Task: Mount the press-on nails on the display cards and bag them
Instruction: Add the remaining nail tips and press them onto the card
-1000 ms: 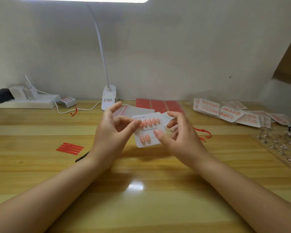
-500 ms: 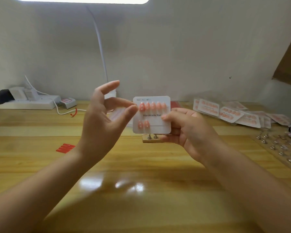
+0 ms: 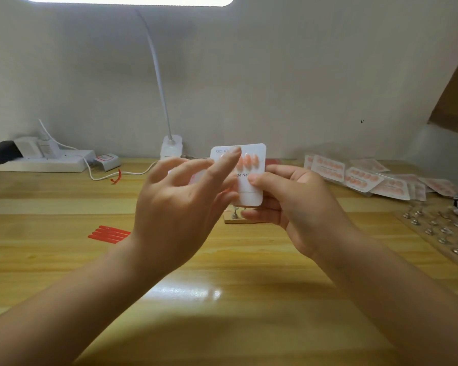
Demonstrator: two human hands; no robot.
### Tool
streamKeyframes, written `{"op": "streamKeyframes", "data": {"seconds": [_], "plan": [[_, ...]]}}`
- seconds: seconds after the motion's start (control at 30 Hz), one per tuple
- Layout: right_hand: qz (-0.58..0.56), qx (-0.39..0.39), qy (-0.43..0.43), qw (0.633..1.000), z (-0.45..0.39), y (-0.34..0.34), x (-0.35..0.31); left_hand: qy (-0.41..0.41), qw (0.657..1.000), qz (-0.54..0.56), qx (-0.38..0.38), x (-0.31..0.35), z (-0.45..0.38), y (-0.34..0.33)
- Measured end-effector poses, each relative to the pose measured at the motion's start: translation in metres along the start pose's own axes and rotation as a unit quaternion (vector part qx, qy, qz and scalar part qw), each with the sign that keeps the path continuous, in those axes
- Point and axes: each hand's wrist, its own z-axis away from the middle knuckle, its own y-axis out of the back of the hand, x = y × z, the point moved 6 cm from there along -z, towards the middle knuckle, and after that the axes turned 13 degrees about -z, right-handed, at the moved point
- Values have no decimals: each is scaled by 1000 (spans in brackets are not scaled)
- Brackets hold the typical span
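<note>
Above the middle of the wooden table (image 3: 64, 260), a white display card (image 3: 251, 178) is held upright by the right hand (image 3: 296, 207), its thumb pressed on the card's front and the curled fingers hidden behind it. A row of pink press-on nails (image 3: 246, 162) is seen along the card's upper part (the printed wording is partly covered). The left hand (image 3: 175, 207) is raised in front of the card with fingers loosely spread; its index finger is stretched out with the tip at the card's top left corner, over the first nail of the row — whether it actually presses there cannot be told. The lower nails on the card are hidden by this hand.

Just below the card, a small wooden stand (image 3: 233, 217) with metal clips is seen on the table. To the right, finished cards (image 3: 362, 178) are piled in overlapping rows, and near the right edge a clear board of metal nail holders (image 3: 439, 233) is laid out. To the left, a few red strips (image 3: 109, 232) lie together. Along the wall a white power strip (image 3: 43, 161) and the base of a desk lamp (image 3: 171, 149) are placed — the lamp's neck rising to the lit head at the top.
</note>
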Motion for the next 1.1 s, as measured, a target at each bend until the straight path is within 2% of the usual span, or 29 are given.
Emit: {"op": "streamKeyframes", "data": {"seconds": [0.47,0.53,0.63,0.77,0.8,0.9,0.93,0.97,1.1], "plan": [[7,-3,1,1000,1,-2,2,-21,997,-79,9,14,0,5],[4,3,2,1000,1,0,2,9,999,-30,-21,12,0,1],[7,22,8,1000,-1,5,1,107,985,113,-68,5,0,-3],[-9,27,2,1000,-3,8,1,245,935,238,-94,-10,4,-11],[-18,24,-1,1000,-4,8,2,304,902,285,-115,-15,7,-16],[-35,15,-12,999,-5,8,4,445,747,463,-172,-20,17,-32],[-34,10,-15,999,-6,8,5,459,722,488,-173,-21,18,-34],[-31,2,-18,999,-6,8,5,462,714,499,-168,-22,17,-34],[-2,-42,-18,999,-6,6,8,451,719,506,-156,-20,13,-31]]}}
